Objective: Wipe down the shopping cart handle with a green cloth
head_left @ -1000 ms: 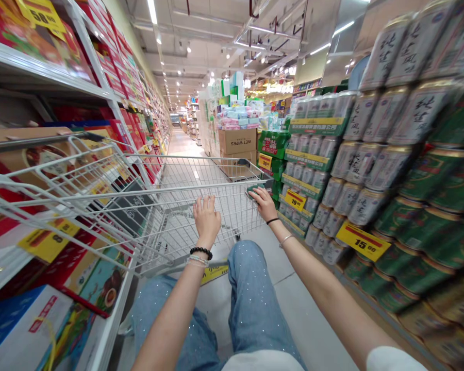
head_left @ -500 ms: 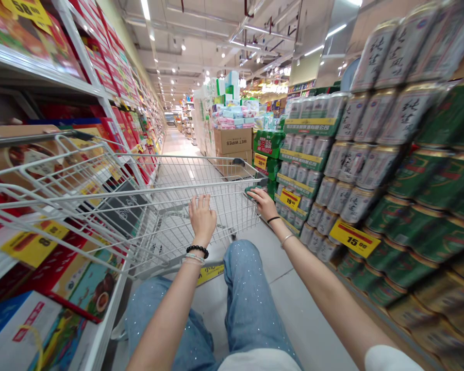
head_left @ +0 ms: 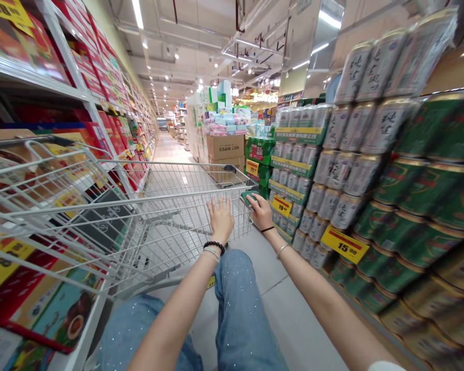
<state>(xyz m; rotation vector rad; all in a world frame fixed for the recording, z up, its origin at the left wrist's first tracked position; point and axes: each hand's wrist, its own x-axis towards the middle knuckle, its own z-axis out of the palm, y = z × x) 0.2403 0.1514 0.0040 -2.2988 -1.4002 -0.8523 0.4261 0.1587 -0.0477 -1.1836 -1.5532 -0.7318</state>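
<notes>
A metal shopping cart [head_left: 170, 198] stands crosswise in front of my knees, its wire basket holding a dark box or panel seen through the mesh. My left hand [head_left: 221, 220] is against or just in front of the basket's side below the top rail, fingers spread and holding nothing. At the cart's right end, my right hand [head_left: 261, 212] has its fingers closed over a small green cloth [head_left: 247, 198], pressed at the corner of the basket rim. Part of the cloth is hidden under the fingers.
Shelves of red boxed goods [head_left: 87, 67] line the left side, close to the cart. Stacked beer cans [head_left: 340, 170] with yellow price tags [head_left: 344, 245] rise close on the right. Cartons of wet wipes [head_left: 226, 148] stand beyond the cart, beside a long aisle [head_left: 170, 144].
My left hand has moved right along the basket side, nearer my right hand, with its fingers spreading. The right hand stays at the cart's corner with the cloth. The view has shifted slightly.
</notes>
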